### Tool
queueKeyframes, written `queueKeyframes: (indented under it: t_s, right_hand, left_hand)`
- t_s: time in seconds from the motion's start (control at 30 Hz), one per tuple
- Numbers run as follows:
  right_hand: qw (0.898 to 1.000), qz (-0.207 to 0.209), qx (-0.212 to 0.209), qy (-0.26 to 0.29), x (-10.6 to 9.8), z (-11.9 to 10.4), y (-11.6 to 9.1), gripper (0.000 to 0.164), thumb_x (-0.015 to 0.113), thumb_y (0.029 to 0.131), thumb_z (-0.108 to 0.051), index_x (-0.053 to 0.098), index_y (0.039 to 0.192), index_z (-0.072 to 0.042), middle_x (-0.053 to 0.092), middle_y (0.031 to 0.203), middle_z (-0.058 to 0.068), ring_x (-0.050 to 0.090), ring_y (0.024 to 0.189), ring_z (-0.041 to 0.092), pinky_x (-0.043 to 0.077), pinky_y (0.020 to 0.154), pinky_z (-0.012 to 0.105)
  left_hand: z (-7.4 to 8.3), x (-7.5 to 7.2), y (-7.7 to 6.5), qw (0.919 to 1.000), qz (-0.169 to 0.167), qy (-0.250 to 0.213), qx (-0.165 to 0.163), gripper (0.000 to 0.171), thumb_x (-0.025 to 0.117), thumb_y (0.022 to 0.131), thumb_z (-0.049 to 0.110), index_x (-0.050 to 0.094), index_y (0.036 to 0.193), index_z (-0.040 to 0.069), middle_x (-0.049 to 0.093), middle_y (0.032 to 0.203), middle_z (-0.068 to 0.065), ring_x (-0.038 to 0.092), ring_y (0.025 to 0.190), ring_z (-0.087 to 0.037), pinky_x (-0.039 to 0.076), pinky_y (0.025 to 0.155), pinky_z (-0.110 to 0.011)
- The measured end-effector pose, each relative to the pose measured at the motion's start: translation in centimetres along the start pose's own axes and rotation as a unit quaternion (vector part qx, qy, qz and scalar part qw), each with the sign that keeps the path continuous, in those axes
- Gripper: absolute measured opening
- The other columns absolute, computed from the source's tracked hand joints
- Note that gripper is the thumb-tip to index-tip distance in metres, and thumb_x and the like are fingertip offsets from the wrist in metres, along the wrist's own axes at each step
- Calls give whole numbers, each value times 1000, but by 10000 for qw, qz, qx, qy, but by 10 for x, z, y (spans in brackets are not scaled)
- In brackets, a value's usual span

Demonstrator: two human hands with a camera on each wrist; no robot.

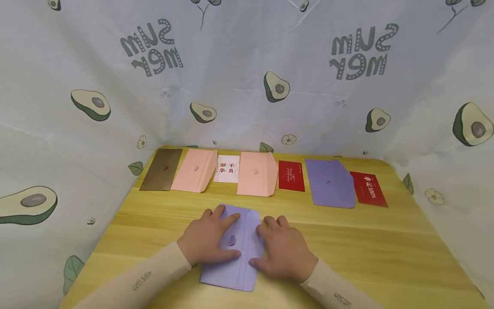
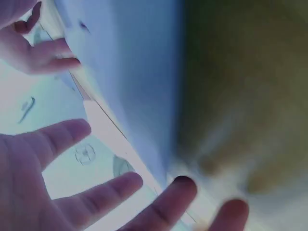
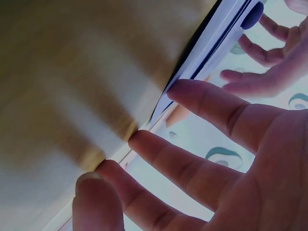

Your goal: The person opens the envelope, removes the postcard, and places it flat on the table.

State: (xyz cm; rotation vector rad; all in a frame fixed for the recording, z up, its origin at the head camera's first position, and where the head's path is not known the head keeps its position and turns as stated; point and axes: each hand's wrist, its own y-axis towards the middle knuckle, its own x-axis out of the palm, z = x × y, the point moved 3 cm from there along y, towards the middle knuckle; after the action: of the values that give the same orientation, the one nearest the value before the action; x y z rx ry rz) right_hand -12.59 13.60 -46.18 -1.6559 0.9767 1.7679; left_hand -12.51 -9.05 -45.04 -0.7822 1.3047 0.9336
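A purple envelope (image 1: pixel 225 274) lies at the near middle of the wooden table, its flap folded out to the right and a small round tab on its body. My left hand (image 1: pixel 202 238) rests on the envelope's left part with fingers spread. At the flap's right edge is my right hand (image 1: pixel 287 251), thumb and index fingertip touching the paper. In the right wrist view, the other fingertips (image 3: pixel 139 139) of that hand come down on the table beside the envelope. The left wrist view shows the left fingers (image 2: pixel 115 190) extended along the purple paper.
Along the table's far side lie a brown envelope (image 1: pixel 160 171), two pink envelopes (image 1: pixel 193 169), a white card (image 1: pixel 227 174) with red characters, a red card (image 1: pixel 291 182), another purple envelope (image 1: pixel 329 189) and a second red card (image 1: pixel 368 195). A patterned curtain (image 1: pixel 239 51) surrounds the table.
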Motion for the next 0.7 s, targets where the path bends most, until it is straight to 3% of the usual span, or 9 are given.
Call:
queueKeyframes:
  t_s: [0.1, 0.3, 0.47, 0.7]
  right_hand:
    - [10000, 40, -33, 24, -1, 0, -1, 75, 75, 74, -76, 69, 120, -17, 64, 131, 14, 58, 107, 34, 54, 60, 43]
    - [9997, 228, -119, 58, -2, -1, -2, 71, 71, 78, -77, 70, 117, -17, 65, 129, 14, 59, 105, 34, 53, 58, 41]
    - [9994, 286, -162, 86, 0, 0, -3, 69, 70, 80, -76, 70, 114, -16, 65, 128, 15, 58, 103, 34, 52, 57, 40]
    - [9990, 375, -221, 89, -1, 3, -4, 69, 71, 77, -77, 68, 109, -16, 64, 128, 14, 57, 101, 32, 52, 56, 40]
  left_hand:
    - [9, 4, 4, 9998, -44, 180, -64, 97, 63, 77, 87, 51, 157, 35, 51, 151, -21, 62, 108, -43, 54, 63, -54]
    - [24, 2, 9, 9963, -84, 852, -83, 104, 52, 75, 97, 51, 158, 34, 60, 135, -22, 64, 96, -43, 50, 73, -63]
    - [30, 2, 16, 9919, -273, 1236, 49, 105, 46, 74, 100, 48, 159, 38, 64, 123, -24, 67, 88, -40, 50, 78, -66]
    - [36, -1, 22, 9858, -424, 1553, 472, 98, 49, 77, 96, 50, 157, 41, 70, 116, -28, 72, 95, -38, 50, 87, -72]
